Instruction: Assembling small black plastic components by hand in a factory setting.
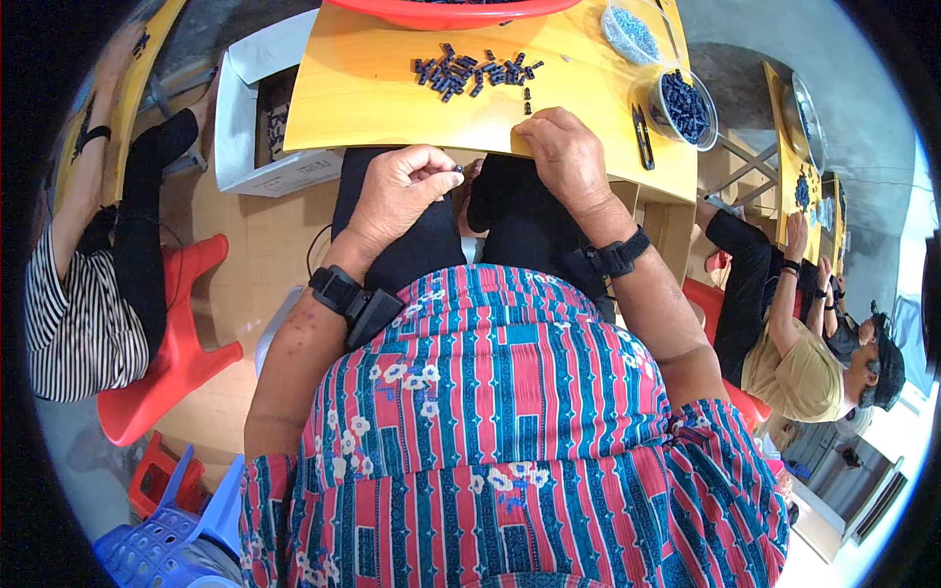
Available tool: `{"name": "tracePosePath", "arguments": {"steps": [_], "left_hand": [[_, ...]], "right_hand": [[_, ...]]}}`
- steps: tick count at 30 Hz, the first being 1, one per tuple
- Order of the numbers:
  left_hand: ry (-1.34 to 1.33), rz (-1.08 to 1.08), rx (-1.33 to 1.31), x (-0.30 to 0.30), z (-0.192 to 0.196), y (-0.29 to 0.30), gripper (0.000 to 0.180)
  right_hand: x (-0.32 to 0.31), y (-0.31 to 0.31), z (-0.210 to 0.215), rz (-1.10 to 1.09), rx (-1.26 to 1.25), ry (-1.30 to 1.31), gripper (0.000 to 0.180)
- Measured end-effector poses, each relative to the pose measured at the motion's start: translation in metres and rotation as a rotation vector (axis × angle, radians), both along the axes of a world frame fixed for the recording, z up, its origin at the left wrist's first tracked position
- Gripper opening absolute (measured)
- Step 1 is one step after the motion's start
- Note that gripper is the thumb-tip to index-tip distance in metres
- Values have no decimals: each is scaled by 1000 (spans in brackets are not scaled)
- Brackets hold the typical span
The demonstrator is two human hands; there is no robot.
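Note:
My left hand is just off the table's near edge, above my lap. Its thumb and index finger pinch a small dark piece. My right hand is at the edge of the yellow table, its fingers pressed together; whatever is in them, if anything, is hidden. Right beyond its fingertips, a short row of small dark pieces lies on the tabletop. Farther back spreads a loose pile of small dark blue-black pieces.
To the right lie black thread snips, a clear tub of dark blue pieces and a tub of light blue beads. A red basin stands at the back. A white box is left of the table. Other people sit on both sides.

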State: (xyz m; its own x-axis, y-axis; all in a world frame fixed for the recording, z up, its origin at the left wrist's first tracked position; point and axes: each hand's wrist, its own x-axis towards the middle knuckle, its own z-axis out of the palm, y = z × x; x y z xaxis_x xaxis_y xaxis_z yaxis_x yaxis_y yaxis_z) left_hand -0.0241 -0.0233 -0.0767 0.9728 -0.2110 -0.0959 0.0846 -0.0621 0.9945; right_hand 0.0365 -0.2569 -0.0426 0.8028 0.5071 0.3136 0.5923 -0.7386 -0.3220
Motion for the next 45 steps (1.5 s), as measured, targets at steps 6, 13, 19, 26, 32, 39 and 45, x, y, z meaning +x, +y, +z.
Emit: {"name": "tracePosePath", "arguments": {"steps": [6, 13, 19, 26, 32, 39, 45], "left_hand": [[-10, 21, -20, 1, -1, -1, 9], [-1, 14, 14, 1, 2, 0, 10], [-6, 27, -20, 0, -1, -2, 10], [1, 20, -30, 0, 0, -1, 11], [-45, -3, 5, -1, 2, 0, 10], [-53, -16, 25, -1, -1, 1, 11], [-70, -4, 8, 0, -1, 0, 11]], "right_hand": [[-4, 4, 2, -29, -82, -23, 18], [-6, 14, 6, -34, 307, 247, 20], [-11, 19, 1, -21, 735, 689, 20], [-16, 31, 10, -38, 851, 994, 18], [-18, 37, 4, 72, 855, 1054, 17], [-18, 41, 3, 94, 834, 1049, 18], [-16, 40, 2, 90, 716, 1012, 19]]}}
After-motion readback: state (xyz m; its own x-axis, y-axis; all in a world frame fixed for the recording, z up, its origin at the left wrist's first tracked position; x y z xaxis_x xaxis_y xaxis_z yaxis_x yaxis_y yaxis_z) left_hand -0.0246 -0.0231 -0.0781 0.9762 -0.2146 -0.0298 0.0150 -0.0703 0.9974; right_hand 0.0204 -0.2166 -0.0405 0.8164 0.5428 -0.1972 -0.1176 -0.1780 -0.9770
